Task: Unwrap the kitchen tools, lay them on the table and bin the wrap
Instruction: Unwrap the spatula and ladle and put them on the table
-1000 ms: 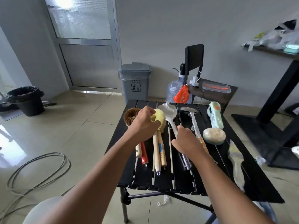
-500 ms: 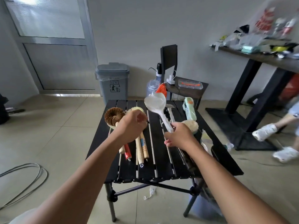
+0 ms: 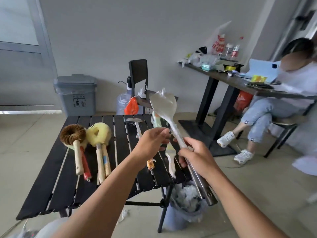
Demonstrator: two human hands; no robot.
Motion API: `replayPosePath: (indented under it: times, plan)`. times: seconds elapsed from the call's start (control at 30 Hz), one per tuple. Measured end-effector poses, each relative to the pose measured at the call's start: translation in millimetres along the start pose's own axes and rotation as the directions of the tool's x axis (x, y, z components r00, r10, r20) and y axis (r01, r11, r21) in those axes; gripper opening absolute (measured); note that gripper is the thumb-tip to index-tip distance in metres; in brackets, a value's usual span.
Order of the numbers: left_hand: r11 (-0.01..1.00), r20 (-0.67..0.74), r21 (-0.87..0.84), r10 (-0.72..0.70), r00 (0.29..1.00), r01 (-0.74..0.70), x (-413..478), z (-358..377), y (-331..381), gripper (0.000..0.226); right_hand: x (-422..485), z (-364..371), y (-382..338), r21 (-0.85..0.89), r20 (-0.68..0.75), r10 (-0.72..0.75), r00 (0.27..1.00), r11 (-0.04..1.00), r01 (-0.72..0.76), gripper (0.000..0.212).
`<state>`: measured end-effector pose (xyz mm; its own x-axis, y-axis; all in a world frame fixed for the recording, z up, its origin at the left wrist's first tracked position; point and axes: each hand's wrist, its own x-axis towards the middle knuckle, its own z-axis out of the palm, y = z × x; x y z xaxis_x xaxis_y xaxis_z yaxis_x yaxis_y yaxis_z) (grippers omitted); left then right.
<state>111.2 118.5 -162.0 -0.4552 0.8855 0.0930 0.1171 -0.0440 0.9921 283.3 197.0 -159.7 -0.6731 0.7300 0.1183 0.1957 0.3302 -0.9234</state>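
My right hand (image 3: 197, 157) grips the metal handle of a large spoon (image 3: 163, 104) that is still covered in clear plastic wrap (image 3: 175, 127), held tilted above the black slatted table (image 3: 51, 177). At the neck of the spoon my left hand (image 3: 152, 143) pinches the wrap. On the table's left side lie a brown bristle brush (image 3: 72, 133) and a yellow brush (image 3: 99, 132) with wooden handles. A wrapped spatula (image 3: 137, 127) and a green-handled tool (image 3: 157, 121) lie farther back, partly hidden by my hands.
A small bin (image 3: 185, 203) full of crumpled wrap stands on the floor by the table's right front leg. A grey lidded bin (image 3: 75, 95) is by the wall. A seated person (image 3: 277, 100) is at a cluttered desk (image 3: 231, 78) on the right.
My right hand lifted the wrapped spoon off the table and up. My left hand left the brushes and came across to the spoon's neck. The camera turned right.
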Motion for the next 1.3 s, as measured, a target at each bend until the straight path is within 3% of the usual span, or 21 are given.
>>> replayPosePath:
  times: [0.33, 0.47, 0.67, 0.77, 0.93, 1.1, 1.13, 1.17, 1.2, 1.23, 1.27, 1.3]
  plan:
    - [0.92, 0.159, -0.316, -0.191, 0.969, 0.233, 30.0, 42.8, -6.7, 0.024, -5.9, -31.7, 42.2, 0.379, 0.07, 0.07, 0.995, 0.921, -0.091, 0.024]
    - [0.934, 0.2, -0.281, -0.17, 0.965, 0.223, 38.8, 45.8, -18.8, 0.013, -2.5, -37.2, 54.1, 0.467, 0.127, 0.079, 0.989, 0.875, -0.13, 0.033]
    - [0.938, 0.234, -0.257, -0.171, 0.957, 0.231, 42.3, 40.0, -33.6, 0.025, -9.4, -39.0, 63.4, 0.582, 0.304, 0.05, 0.951, 0.781, -0.227, 0.033]
    - [0.943, 0.237, -0.28, -0.114, 0.965, 0.18, 42.8, 36.1, -37.1, 0.016, -17.8, -40.1, 64.2, 0.574, 0.426, 0.003, 0.905, 0.772, -0.273, 0.036]
    - [0.947, 0.329, -0.321, 0.103, 0.939, 0.008, 36.4, 28.6, -35.4, 0.038, -31.8, -51.5, 61.3, 0.519, 0.598, -0.015, 0.802, 0.769, -0.373, 0.041]
    - [0.969, 0.499, -0.248, 0.133, 0.856, -0.006, 34.9, 7.5, -46.5, 0.013, -41.1, -79.3, 52.4, 0.292, 0.705, 0.015, 0.709, 0.905, -0.309, 0.037]
    - [0.979, 0.486, -0.202, 0.101, 0.868, -0.001, 36.4, 2.5, -47.7, 0.024, -42.6, -85.1, 50.7, 0.23, 0.73, 0.026, 0.683, 0.932, -0.281, 0.038]
    - [0.987, 0.458, -0.158, 0.041, 0.888, 0.036, 38.3, -4.8, -49.6, 0.05, -44.4, -90.2, 49.4, 0.183, 0.75, 0.029, 0.661, 0.951, -0.25, 0.038]
    - [0.974, 0.53, -0.195, 0.009, 0.848, 0.111, 37.2, -8.7, -48.0, 0.063, -45.9, -94.8, 48.9, 0.147, 0.767, 0.029, 0.641, 0.964, -0.22, 0.038]
    - [0.969, 0.677, -0.228, 0.085, 0.731, 0.098, 34.1, -5.5, -41.6, 0.05, -46.9, -98.9, 48.5, 0.112, 0.782, 0.036, 0.622, 0.974, -0.198, 0.037]
    - [0.97, 0.806, -0.24, 0.178, 0.564, 0.036, 28.6, 0.3, -32.0, 0.027, -47.7, -103.0, 48.7, 0.069, 0.793, 0.055, 0.607, 0.981, -0.18, 0.036]
    - [0.978, 0.869, -0.209, 0.191, 0.457, -0.01, 26.7, 2.0, -28.5, 0.017, -48.4, -107.3, 48.9, 0.015, 0.799, 0.086, 0.595, 0.986, -0.164, 0.036]
